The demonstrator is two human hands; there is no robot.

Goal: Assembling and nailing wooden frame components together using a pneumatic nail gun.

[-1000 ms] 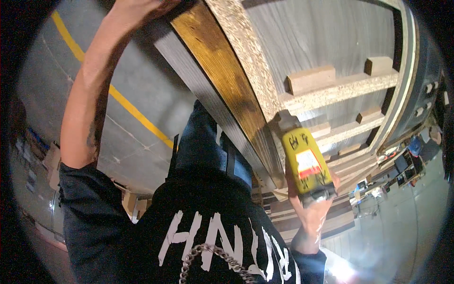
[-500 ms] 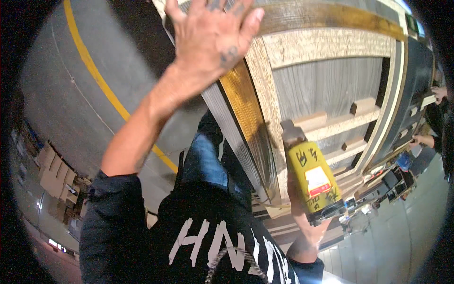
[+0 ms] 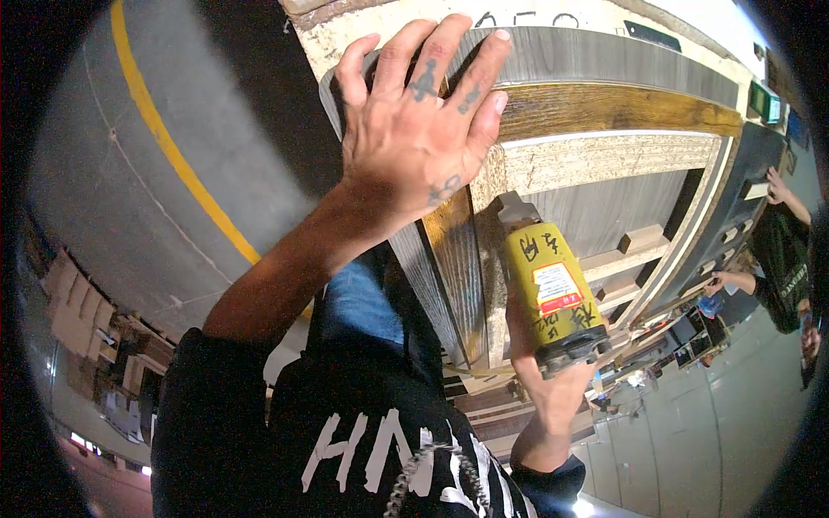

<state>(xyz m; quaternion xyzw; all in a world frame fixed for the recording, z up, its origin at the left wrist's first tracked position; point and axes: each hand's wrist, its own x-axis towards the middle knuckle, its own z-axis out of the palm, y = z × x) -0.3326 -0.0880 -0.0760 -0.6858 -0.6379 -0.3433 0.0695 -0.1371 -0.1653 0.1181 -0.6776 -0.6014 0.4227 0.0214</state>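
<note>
My left hand (image 3: pixel 414 138) lies with its fingers spread on the near-left corner of a wood-grain framed panel (image 3: pixel 596 112), over grey and brown edge strips. Just right of it, my right hand (image 3: pixel 521 341) is wrapped round a yellow nail gun (image 3: pixel 553 268) with black marker writing and a white-and-red label; the gun's body hides most of those fingers. The gun's grey nose (image 3: pixel 515 207) is over the raw chipboard strip (image 3: pixel 492 177) beside the brown edge strip (image 3: pixel 453 250). Whether the nose touches the board I cannot tell.
Small wood blocks (image 3: pixel 643 238) sit along chipboard crossbars inside the frame. At the right, a co-worker's hands (image 3: pixel 781 192) handle blocks on a dark panel (image 3: pixel 747 173). Stacked boards (image 3: pixel 78 302) stand at the left, beyond a yellow floor line (image 3: pixel 186 164).
The view has shifted, showing more of the panel's far edge and the co-worker. My left hand's fingers now show fully. The nail gun has moved slightly left and away from me.
</note>
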